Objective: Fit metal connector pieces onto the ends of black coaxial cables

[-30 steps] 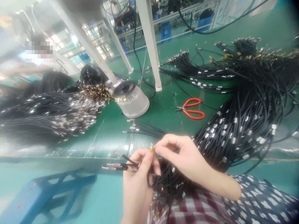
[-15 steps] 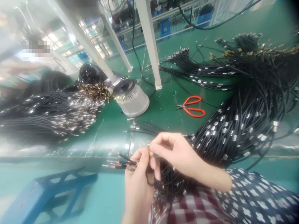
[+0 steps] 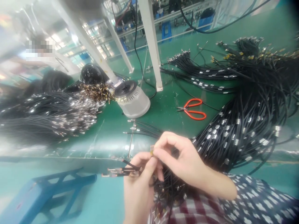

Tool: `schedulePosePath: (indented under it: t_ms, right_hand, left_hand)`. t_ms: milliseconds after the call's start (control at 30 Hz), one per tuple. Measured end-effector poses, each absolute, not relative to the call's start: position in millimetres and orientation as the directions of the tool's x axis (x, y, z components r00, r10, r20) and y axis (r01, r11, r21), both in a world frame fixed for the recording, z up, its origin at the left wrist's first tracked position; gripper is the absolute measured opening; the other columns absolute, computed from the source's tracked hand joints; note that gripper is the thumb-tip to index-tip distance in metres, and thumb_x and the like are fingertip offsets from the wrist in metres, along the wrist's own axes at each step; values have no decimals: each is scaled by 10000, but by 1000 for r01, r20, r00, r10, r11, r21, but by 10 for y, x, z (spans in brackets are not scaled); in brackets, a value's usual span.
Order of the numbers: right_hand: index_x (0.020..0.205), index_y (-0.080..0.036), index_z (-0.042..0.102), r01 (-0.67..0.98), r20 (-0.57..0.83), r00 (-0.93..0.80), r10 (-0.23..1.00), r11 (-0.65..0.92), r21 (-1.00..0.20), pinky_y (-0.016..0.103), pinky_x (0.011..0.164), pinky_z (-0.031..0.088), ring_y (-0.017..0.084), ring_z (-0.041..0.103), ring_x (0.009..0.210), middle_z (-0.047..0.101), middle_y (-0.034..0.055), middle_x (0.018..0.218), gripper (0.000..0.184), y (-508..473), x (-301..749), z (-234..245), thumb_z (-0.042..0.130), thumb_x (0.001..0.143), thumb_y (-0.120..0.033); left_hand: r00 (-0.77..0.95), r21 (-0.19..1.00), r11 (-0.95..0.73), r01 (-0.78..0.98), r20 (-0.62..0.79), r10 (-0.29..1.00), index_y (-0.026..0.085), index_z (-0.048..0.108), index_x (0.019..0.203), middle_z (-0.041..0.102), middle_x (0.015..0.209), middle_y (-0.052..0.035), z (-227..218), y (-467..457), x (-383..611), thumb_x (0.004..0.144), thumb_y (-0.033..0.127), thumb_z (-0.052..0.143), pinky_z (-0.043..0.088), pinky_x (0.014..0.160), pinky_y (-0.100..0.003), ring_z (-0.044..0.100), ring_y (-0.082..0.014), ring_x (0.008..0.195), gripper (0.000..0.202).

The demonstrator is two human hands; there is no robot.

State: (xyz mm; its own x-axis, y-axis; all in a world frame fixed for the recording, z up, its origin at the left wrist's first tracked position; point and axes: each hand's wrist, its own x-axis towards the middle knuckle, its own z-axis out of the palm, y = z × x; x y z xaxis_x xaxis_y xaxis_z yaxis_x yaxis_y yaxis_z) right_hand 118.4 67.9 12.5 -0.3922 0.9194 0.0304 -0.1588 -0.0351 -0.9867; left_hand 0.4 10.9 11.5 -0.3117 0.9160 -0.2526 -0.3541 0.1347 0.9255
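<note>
My left hand (image 3: 137, 189) is closed around several thin black cables (image 3: 121, 170) whose stripped ends stick out to the left past the table's front edge. My right hand (image 3: 179, 155) pinches a small gold connector (image 3: 152, 151) at the tip of one cable, right against my left fingertips. Both hands hover over my lap, where a thick bundle of black cables (image 3: 235, 130) with silver sleeves drapes down from the green table (image 3: 163, 109).
Red-handled scissors (image 3: 192, 109) lie on the table behind my hands. A white round machine (image 3: 132, 98) stands left of centre, beside a heap of black cables (image 3: 49, 112) with metal ends. White frame posts (image 3: 150, 43) rise at the back. A blue stool (image 3: 46, 193) stands lower left.
My hands stay together near the table edge with small shifts; the right fingers keep working the connector on the cable tip. Nothing else has moved.
</note>
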Motion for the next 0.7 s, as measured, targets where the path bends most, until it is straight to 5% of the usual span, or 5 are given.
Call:
schedulePosePath:
  t_ms: [133,233,400,567,700]
  right_hand:
    - [783,-157,693,-225,-87,-553,829,-249,-942,276,613,461,130,579,620,635,-6,663,127,858,1202,81,745,738,-264]
    - [739,-151,695,-333,-33,-733,679,-402,-853,254,626,461,105,579,612,621,-28,663,157,1008,1190,37,787,700,-272]
    - [651,-141,667,-389,95,-753,651,-324,-863,202,607,414,68,523,635,594,-27,747,185,1113,1148,9,765,748,-264]
    - [796,-142,681,-351,40,-686,727,-281,-893,204,503,309,52,352,490,511,-60,601,261,1065,1076,-41,630,873,-386]
    - [885,-155,703,-345,86,-621,779,-174,-922,241,650,423,88,502,627,565,-16,718,247,1018,1026,-28,605,892,-382]
  left_hand:
    - [-168,892,179,-416,-269,948,165,691,679,652,484,-9,116,116,-38,771,286,741,337,373,-163,512,-76,342,160]
    - [-8,863,223,-453,-254,967,161,699,698,665,466,-29,89,166,-116,814,303,701,289,342,-158,494,-73,305,183]
    - [263,782,266,-564,-135,955,150,679,659,561,355,-1,-29,320,-245,856,346,644,240,337,-191,386,-65,261,280]
    - [289,721,257,-644,-83,954,163,685,675,494,314,49,-133,418,-302,854,343,654,254,345,-193,301,-53,243,256]
    - [266,731,252,-634,-99,959,158,680,694,545,347,40,-136,420,-305,880,336,623,276,344,-173,362,-50,239,264]
